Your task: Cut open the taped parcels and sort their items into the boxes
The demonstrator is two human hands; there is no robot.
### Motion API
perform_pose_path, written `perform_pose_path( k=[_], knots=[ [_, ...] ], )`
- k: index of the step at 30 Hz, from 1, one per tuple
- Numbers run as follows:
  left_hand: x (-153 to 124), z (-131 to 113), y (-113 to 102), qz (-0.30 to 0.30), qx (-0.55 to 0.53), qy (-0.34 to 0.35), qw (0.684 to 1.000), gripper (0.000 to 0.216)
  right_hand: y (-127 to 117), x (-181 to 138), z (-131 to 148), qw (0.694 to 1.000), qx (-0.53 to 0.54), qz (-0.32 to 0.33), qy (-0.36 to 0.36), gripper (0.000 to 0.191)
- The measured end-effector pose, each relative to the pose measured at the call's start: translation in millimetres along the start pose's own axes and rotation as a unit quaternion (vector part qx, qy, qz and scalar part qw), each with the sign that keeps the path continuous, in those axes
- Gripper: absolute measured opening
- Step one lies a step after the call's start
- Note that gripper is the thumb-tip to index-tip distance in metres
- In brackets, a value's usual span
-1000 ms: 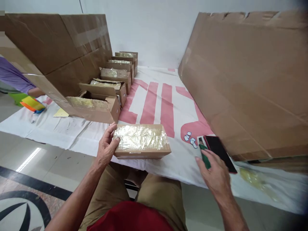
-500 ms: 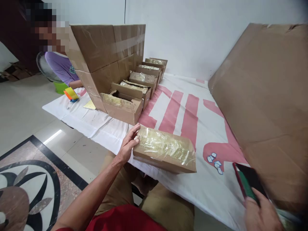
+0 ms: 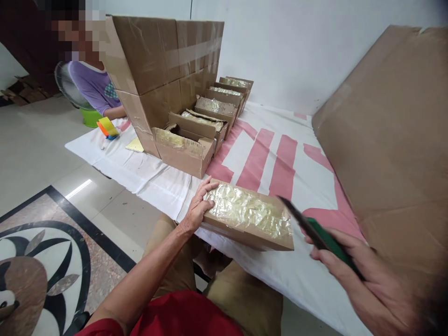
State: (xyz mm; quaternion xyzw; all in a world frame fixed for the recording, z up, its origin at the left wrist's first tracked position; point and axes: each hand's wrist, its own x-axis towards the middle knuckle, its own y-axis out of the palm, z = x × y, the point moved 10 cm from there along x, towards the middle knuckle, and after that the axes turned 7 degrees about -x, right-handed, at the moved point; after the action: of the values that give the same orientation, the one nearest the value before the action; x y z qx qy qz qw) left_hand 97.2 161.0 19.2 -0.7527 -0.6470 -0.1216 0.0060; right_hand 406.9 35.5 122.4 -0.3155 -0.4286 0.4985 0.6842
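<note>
A small cardboard box, its top covered with shiny clear-yellow tape, sits at the near edge of the cloth-covered table. My left hand grips its left end, fingers over the top corner and thumb on the taped face. To the right, my right hand is closed around the green handle of a box cutter. The dark blade points up and left, close to the box's right end; whether it touches the cardboard I cannot tell.
Several open small boxes stand in a row beside a stack of large cartons. A tape dispenser and a yellow paper lie at left, near a person in a purple sleeve. A large carton leans at right.
My right hand has lifted the box cutter from the lower right and brought it left, beside the box. My left hand keeps its hold on the box. The view has shifted slightly.
</note>
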Motion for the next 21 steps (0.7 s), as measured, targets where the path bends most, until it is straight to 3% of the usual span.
perform_pose_path(
  k=[3, 6, 12, 21],
  knots=[
    [1, 1, -1, -0.002, -0.01, 0.003, 1.0, 0.059, 14, 17, 59, 0.989, 0.005, 0.085, -0.122, 0.038],
    [1, 2, -1, -0.002, -0.01, 0.007, 1.0, 0.062, 24, 25, 93, 0.973, -0.022, 0.094, -0.208, 0.036],
    [1, 2, -1, -0.001, -0.014, 0.016, 1.0, 0.064, 59, 42, 115, 0.935, -0.15, 0.122, -0.296, 0.043],
    [2, 4, 0, -0.006, -0.042, 0.011, 0.999, 0.07, 80, 59, 144, 0.905, -0.191, 0.132, -0.356, 0.032]
  ],
)
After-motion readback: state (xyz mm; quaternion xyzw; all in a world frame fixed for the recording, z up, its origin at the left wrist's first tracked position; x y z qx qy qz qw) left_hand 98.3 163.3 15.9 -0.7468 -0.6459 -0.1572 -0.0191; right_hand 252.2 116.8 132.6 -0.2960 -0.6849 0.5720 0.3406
